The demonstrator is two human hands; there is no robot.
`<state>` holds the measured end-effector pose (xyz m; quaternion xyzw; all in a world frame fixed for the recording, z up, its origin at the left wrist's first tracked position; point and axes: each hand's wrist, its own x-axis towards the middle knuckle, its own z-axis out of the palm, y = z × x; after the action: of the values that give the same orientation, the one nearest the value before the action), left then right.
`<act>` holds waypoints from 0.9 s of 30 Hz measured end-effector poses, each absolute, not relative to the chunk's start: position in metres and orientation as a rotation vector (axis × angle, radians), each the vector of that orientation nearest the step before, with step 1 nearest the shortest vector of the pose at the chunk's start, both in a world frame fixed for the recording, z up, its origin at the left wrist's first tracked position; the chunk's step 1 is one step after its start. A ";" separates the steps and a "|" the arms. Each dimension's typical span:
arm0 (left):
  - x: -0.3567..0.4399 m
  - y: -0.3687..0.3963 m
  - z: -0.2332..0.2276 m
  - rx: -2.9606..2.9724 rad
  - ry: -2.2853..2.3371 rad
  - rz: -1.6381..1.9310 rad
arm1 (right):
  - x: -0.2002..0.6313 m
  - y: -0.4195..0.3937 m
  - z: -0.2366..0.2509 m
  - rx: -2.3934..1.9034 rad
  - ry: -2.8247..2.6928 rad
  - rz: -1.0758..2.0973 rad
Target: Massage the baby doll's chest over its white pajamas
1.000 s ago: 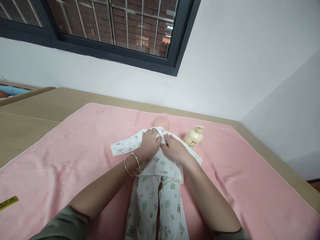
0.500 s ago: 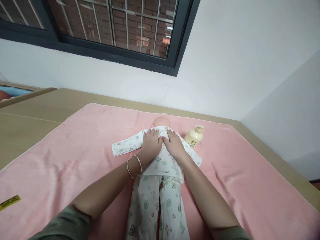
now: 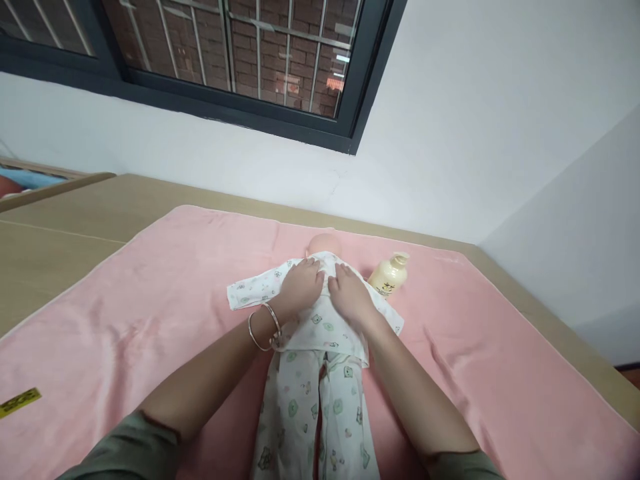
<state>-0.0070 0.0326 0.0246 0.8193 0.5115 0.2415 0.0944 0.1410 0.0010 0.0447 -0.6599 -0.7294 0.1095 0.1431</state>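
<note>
A doll lies stretched out on a pink blanket, its bald head away from me and no face showing. It wears a white long-sleeved top and matching trousers with a small green print. My left hand rests on the upper left of the top, a silver bangle at its wrist. Beside it, my right hand touches the upper right. A narrow gap separates the two thumbs. Fingers on both hands look somewhat bent, not wrapped around anything. Part of the doll's right-side sleeve is hidden behind my right hand.
Close to the doll's right-side sleeve stands a pale yellow pump bottle. The pink blanket covers a wooden surface against a white wall. A yellow label lies at the left. Above is a dark-framed window with bars.
Both hands stay on the doll's upper body, but their fingers look more bent than before. The right hand's thumb has shifted slightly right, away from the left. The doll has barely moved.
</note>
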 end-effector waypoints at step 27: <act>0.010 -0.004 0.034 2.664 1.671 0.523 | 0.153 0.013 0.045 -1.897 -2.088 0.303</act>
<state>0.0096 -0.0042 0.0341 0.8355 0.5241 0.1639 -0.0232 0.1529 0.0129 0.0453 -0.6608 -0.7275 0.1054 0.1517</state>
